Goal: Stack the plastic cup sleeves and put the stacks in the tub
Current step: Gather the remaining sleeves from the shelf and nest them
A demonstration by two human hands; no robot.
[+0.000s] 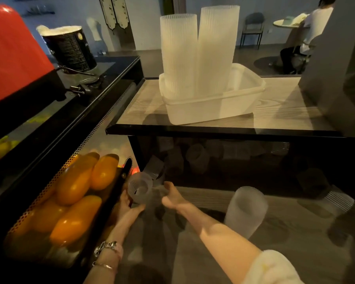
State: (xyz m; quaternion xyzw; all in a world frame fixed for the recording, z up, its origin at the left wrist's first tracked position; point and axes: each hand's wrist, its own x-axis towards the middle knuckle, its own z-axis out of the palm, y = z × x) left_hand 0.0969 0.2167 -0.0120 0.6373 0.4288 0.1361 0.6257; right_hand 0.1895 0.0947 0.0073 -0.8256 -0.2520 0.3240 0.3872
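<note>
On the glass counter stands a translucent white tub (203,111) with two tall stacks of ribbed cup sleeves, one on the left (177,52) and a taller one beside it (216,48). Below the counter, my left hand (128,210) grips a single ribbed cup sleeve (139,189) from underneath, its open mouth facing me. My right hand (172,198) is at the sleeve's right end, thumb and fingers closed against it. A short frosted stack of sleeves (245,212) stands upright on the lower shelf to the right. Several loose sleeves (197,160) lie dim behind the glass.
A perforated black bin of orange fruit (78,193) sits close on my left, touching my left wrist. A red machine (12,52) and a black bucket (70,50) stand on the black counter. The counter's dark front edge (213,133) overhangs my hands. A person sits at the far right.
</note>
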